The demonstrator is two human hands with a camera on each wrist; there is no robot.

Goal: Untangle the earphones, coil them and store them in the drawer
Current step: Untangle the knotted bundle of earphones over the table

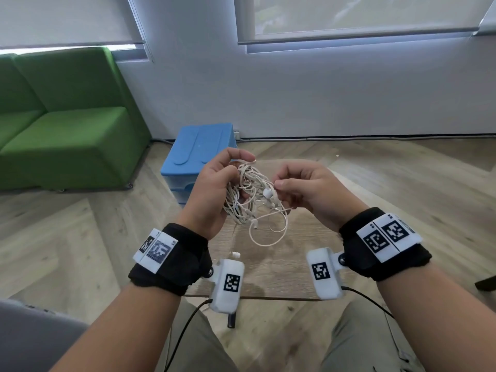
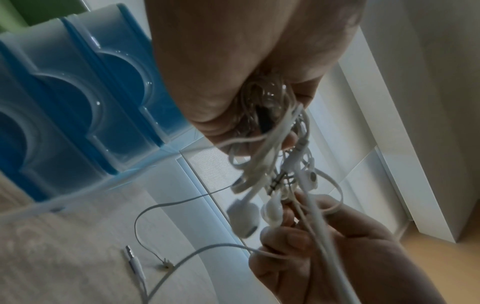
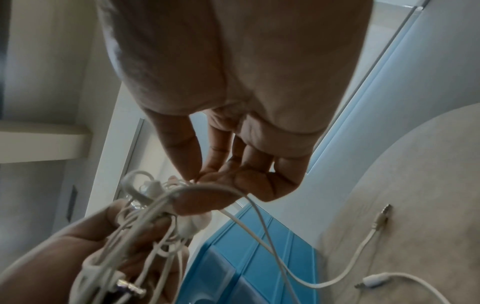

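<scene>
A knotted bundle of white earphones (image 1: 251,196) hangs in mid-air between two raised hands, above a glass-topped table (image 1: 268,288). The left hand (image 1: 212,189) cradles most of the tangle, its fingers curled round the mass of cord. The right hand (image 1: 306,190) pinches a single strand between thumb and fingertips beside a white earbud (image 1: 267,193), the other fingers folded in. Loops sag below both hands.

Judging by this, the task is at its opening stage: the cords are still thoroughly snarled, nothing is coiled, and nothing has gone into the blue drawer unit (image 1: 200,154) standing on the floor just behind the table (its drawers look closed in the left wrist view). Untangling, coiling and storing all remain.

The head view shows the whole arrangement and a green sofa (image 1: 61,124) to the left. The wrist views add what it hides: loose cable ends with metal jack plugs (image 3: 384,214) lying on the table surface, and another jack plug (image 2: 276,181) buried inside the knot among several earbuds, suggesting more than one set is tangled together
</scene>
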